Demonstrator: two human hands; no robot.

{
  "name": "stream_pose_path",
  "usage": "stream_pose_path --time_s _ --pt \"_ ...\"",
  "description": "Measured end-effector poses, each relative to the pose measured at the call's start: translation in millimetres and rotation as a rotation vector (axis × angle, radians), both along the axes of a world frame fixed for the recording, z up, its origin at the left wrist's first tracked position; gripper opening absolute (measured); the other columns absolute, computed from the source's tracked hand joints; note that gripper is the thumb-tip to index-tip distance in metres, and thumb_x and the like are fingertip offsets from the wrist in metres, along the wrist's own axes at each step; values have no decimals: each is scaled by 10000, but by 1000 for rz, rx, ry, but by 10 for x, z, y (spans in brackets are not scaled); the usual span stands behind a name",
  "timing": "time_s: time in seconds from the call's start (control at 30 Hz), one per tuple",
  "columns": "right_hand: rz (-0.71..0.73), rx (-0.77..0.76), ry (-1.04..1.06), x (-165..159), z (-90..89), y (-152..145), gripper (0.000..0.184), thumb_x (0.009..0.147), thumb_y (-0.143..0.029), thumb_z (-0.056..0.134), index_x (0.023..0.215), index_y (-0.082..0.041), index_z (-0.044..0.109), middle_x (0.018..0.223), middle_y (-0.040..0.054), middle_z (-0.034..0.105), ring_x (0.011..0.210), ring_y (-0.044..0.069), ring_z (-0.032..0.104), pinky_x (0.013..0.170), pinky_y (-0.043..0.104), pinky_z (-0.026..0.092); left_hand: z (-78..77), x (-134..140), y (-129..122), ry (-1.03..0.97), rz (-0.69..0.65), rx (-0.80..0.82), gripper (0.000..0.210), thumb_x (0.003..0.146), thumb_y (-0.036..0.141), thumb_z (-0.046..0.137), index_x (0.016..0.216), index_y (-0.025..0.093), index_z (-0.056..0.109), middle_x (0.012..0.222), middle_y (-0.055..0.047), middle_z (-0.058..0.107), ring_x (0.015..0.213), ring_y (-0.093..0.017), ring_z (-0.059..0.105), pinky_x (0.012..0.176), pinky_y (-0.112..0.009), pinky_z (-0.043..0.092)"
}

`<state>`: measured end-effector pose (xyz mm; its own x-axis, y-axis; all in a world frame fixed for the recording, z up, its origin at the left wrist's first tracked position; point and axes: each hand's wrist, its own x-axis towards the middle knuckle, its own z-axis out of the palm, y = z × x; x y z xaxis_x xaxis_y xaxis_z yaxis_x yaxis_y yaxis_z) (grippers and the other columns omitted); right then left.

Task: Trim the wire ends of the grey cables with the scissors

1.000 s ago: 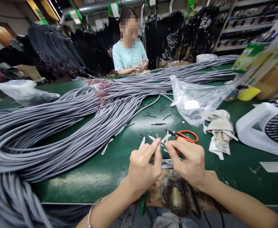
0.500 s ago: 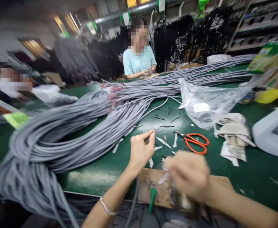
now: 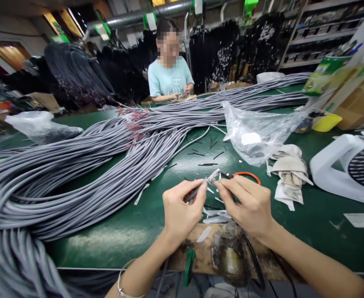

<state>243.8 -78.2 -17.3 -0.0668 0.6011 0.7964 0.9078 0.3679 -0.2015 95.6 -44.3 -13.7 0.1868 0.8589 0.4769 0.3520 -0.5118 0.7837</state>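
Observation:
My left hand [image 3: 182, 209] pinches a grey cable [image 3: 191, 194] near its end, fingers closed. From its fingertips sticks a stripped end with whitish, silvery strands [image 3: 212, 177]. My right hand [image 3: 251, 203] is closed too, its thumb and fingers pinching those strands from the right. Just behind my right hand lie scissors with orange handles [image 3: 254, 175], partly covered by it. White scraps [image 3: 215, 215] are scattered under the hands. Below them, a wooden board [image 3: 177, 261] carries a worn metal fixture [image 3: 230, 252] and a green lever [image 3: 188, 267].
A thick bundle of grey cables [image 3: 85, 182] sweeps across the left and back of the green table [image 3: 116, 244]. To the right are a clear plastic bag [image 3: 262, 124], cloth gloves [image 3: 290, 169] and a white fan [image 3: 333, 165]. Another person [image 3: 171, 76] sits opposite.
My right hand has moved up and left, from above the board to the cable end at my left fingertips. The whole view has shifted, bringing more of the fan into sight.

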Motion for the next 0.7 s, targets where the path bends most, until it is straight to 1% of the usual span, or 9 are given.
stream_pose_path --time_s 0.13,0.2,0.3,0.4,0.5,0.53,0.6,0.63,0.7 --pt "4 -12 -23 20 -19 -5 132 809 -188 538 716 -163 627 603 24 605 590 119 555 603 227 395 -2 3 -19 48 22 112 153 766 213 580 842 146 694 609 -10 615 467 -72 453 463 -192 380" --pt "24 -30 -3 19 -36 -4 130 811 -185 535 722 -164 627 608 23 605 584 115 548 605 226 398 -1 11 -32 51 9 156 148 763 188 580 851 146 691 641 -16 634 473 -70 459 470 -191 392" --pt "70 -53 58 -10 -44 3 133 814 -181 527 726 -160 625 602 16 593 559 108 531 592 226 402 -1 27 -53 66 -13 211 135 756 156 582 841 136 685 609 -9 625 448 -65 439 450 -188 386" --pt "123 -99 179 -36 5 -2 113 804 -169 537 732 -159 623 609 10 587 550 105 520 560 228 400 -25 37 -68 100 5 315 149 747 116 582 861 119 678 640 -21 643 482 -72 482 488 -188 407" --pt "147 -140 419 7 111 -32 139 816 -175 520 697 -178 592 595 -7 560 503 95 476 503 228 380 -74 31 -54 166 10 361 175 747 106 575 888 119 677 702 -41 665 563 -91 546 570 -197 434" --pt "123 -101 527 39 148 -42 162 830 -187 499 688 -184 575 600 -8 550 501 97 471 495 232 375 -85 25 -41 180 -1 310 159 752 124 573 868 124 682 695 -39 663 568 -95 552 572 -200 433" --pt "43 6 678 103 198 -51 189 848 -211 470 680 -191 554 610 -1 534 514 108 472 494 244 371 -88 9 -6 146 -38 97 134 772 188 562 794 129 680 642 -27 640 536 -95 536 524 -193 413" --pt "19 17 664 125 205 -47 189 843 -220 480 673 -191 558 600 0 526 512 110 467 495 248 367 -76 -1 12 95 -61 -31 159 787 226 547 755 127 668 618 -19 622 516 -91 520 491 -187 394" --pt "21 -53 503 132 181 -26 176 815 -229 525 656 -186 588 567 -2 519 503 111 455 506 253 361 -36 -17 34 -49 -111 -238 230 816 292 504 718 126 630 585 -3 573 474 -75 466 439 -177 345"
